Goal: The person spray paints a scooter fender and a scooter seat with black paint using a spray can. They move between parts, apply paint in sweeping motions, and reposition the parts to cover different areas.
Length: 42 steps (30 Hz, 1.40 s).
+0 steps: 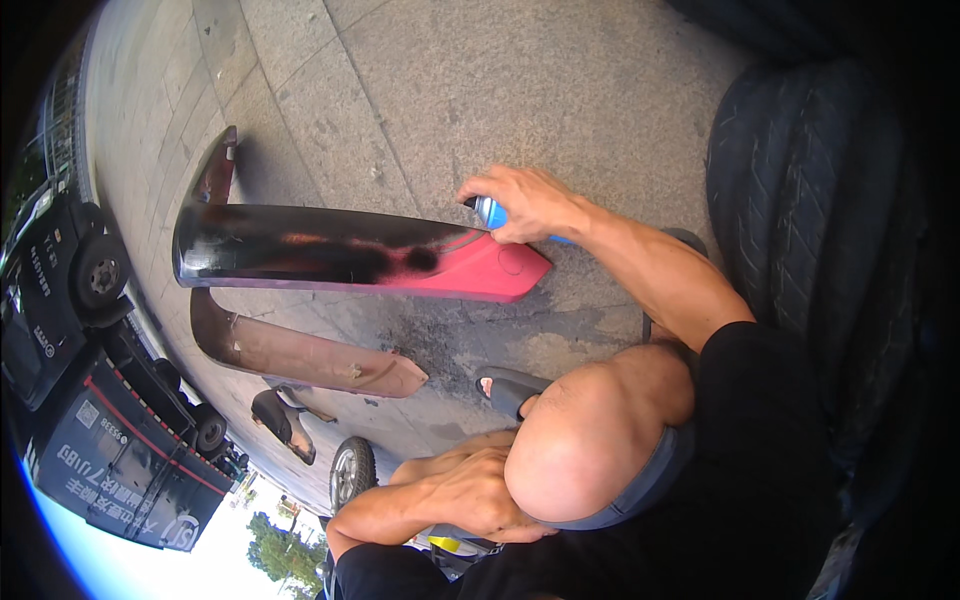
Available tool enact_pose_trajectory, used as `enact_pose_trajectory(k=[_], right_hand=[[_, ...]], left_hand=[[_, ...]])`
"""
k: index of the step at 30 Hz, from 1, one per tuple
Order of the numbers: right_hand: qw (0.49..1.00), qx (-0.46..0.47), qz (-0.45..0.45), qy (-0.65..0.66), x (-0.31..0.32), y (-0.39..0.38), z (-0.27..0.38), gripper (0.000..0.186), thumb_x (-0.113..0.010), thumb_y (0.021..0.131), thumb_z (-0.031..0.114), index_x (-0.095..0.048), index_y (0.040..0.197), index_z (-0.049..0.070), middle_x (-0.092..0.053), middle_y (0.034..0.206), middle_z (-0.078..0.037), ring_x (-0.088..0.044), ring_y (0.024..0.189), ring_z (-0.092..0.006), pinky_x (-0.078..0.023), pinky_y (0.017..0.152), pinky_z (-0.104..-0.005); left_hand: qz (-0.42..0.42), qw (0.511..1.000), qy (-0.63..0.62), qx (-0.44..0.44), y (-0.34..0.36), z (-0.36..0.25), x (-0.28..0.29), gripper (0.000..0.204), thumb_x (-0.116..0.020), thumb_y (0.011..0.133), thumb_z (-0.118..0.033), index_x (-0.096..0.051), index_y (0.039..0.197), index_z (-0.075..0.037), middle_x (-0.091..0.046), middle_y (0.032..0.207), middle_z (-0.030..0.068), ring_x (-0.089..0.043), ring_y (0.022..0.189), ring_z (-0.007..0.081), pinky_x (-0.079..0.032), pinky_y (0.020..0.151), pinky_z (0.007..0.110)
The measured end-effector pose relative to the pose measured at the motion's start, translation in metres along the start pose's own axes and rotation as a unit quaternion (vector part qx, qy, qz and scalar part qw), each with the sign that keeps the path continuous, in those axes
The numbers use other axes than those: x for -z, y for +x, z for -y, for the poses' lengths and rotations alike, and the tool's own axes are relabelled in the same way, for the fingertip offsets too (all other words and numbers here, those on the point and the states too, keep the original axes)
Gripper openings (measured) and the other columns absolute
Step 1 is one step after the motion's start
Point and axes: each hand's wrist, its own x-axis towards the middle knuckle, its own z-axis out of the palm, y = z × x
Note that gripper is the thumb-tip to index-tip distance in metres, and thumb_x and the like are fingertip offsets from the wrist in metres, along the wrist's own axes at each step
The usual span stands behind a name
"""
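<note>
My right hand (525,205) is closed round a blue spray can (490,212), its forefinger at the black nozzle. The nozzle points left, above the pointed end of a long curved panel (330,250). Glossy black paint covers most of that panel, with patchy dark spots fading into red at the pointed end. Below it lies a dull brownish-pink panel (310,358), its hollow side showing. Another curved piece (215,175) stands partly hidden behind the far end. My left hand (485,495) rests bent against my bare knee (575,440); its fingers are mostly hidden.
Black tyres (810,190) stand close on the right. My sandalled foot (512,388) is beside the panels on stone paving (480,90). A small dark curved part (285,425) and a spoked wheel (352,472) are lower left. A dark truck (130,440) stands beyond.
</note>
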Motion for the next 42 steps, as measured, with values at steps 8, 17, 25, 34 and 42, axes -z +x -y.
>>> enact_pose_trajectory(k=[8, 17, 25, 34, 42], right_hand=[[0.997, 0.042, -0.012, 0.065, -0.001, 0.001, 0.007, 0.065, -0.074, 0.067, 0.018, -0.062, 0.131, 0.021, -0.064, 0.102, -0.016, -0.065, 0.099, -0.0396, -0.054, 0.084, -0.0486], [0.996, 0.040, -0.021, 0.078, 0.000, -0.002, 0.011, 0.066, -0.075, 0.067, 0.018, -0.062, 0.131, 0.020, -0.065, 0.106, -0.016, -0.065, 0.101, -0.0386, -0.054, 0.084, -0.0469], [0.993, 0.064, -0.042, 0.090, -0.001, -0.003, 0.009, 0.065, -0.076, 0.067, 0.016, -0.063, 0.130, 0.018, -0.065, 0.106, -0.016, -0.066, 0.101, -0.0384, -0.054, 0.085, -0.0458], [0.994, 0.052, -0.027, 0.087, 0.002, -0.002, 0.012, 0.065, -0.075, 0.067, 0.017, -0.062, 0.131, 0.020, -0.064, 0.106, -0.017, -0.065, 0.102, -0.0389, -0.054, 0.086, -0.0469], [0.998, -0.003, -0.021, 0.061, -0.006, -0.010, -0.010, 0.066, -0.075, 0.068, 0.018, -0.061, 0.131, 0.024, -0.062, 0.105, -0.018, -0.064, 0.103, -0.0422, -0.054, 0.085, -0.0496]], left_hand=[[0.007, 1.000, 0.014, -0.027, 0.001, 0.007, -0.001, 0.023, -0.082, 0.083, -0.022, -0.073, 0.098, -0.008, -0.074, 0.094, 0.0121, -0.072, 0.091, 0.0353, -0.058, 0.085, 0.048], [-0.036, 0.998, -0.010, -0.042, 0.006, 0.006, -0.004, 0.017, -0.085, 0.075, -0.015, -0.074, 0.087, -0.010, -0.073, 0.085, 0.0116, -0.073, 0.086, 0.0340, -0.058, 0.079, 0.049], [-0.017, 0.999, -0.020, -0.041, 0.002, 0.007, -0.004, 0.017, -0.092, 0.066, -0.009, -0.078, 0.075, -0.014, -0.075, 0.081, 0.0102, -0.076, 0.087, 0.0339, -0.058, 0.078, 0.052], [0.003, 1.000, -0.001, -0.025, -0.004, 0.006, -0.006, 0.018, -0.091, 0.072, -0.017, -0.079, 0.085, -0.014, -0.076, 0.093, 0.0108, -0.075, 0.097, 0.0359, -0.057, 0.088, 0.054], [0.069, 0.998, -0.011, -0.007, -0.014, 0.010, -0.003, 0.029, -0.083, 0.085, -0.024, -0.077, 0.108, -0.007, -0.075, 0.109, 0.0147, -0.071, 0.109, 0.0382, -0.053, 0.098, 0.054]])
